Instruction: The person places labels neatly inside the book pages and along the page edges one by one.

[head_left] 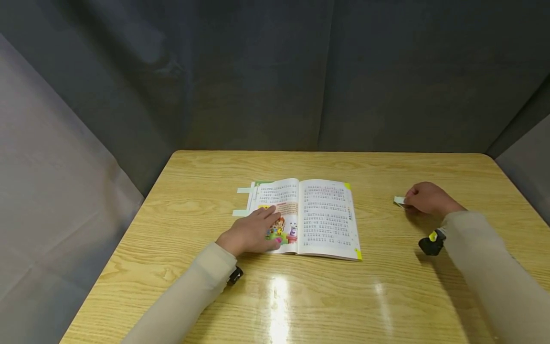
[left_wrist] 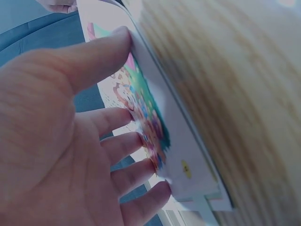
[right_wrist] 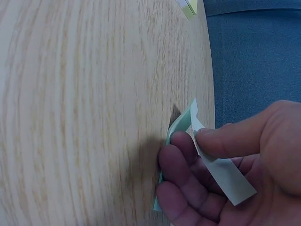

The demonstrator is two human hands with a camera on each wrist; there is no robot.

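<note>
An open book point(head_left: 326, 220) with printed text lies on the table. My left hand point(head_left: 253, 231) rests on its left page, fingers spread beside a colourful cartoon picture point(left_wrist: 141, 113). Two pale green sticky tabs, an upper tab point(head_left: 244, 190) and a lower tab point(head_left: 239, 213), stick out from the book's left edge. To the right of the book, my right hand point(head_left: 429, 198) pinches a pale sticky strip point(right_wrist: 228, 181) under the thumb. The strip bends up from a thin green pad of sticky notes point(right_wrist: 178, 126), which the curled fingers hold down against the table.
The wooden table point(head_left: 206, 306) has rounded far corners. Yellow patches mark the right page's corners, one at the top point(head_left: 347, 185) and one at the bottom point(head_left: 358, 254). A dark curtain point(head_left: 258, 76) hangs behind the table. A black wrist device point(head_left: 431, 244) sits by the right sleeve.
</note>
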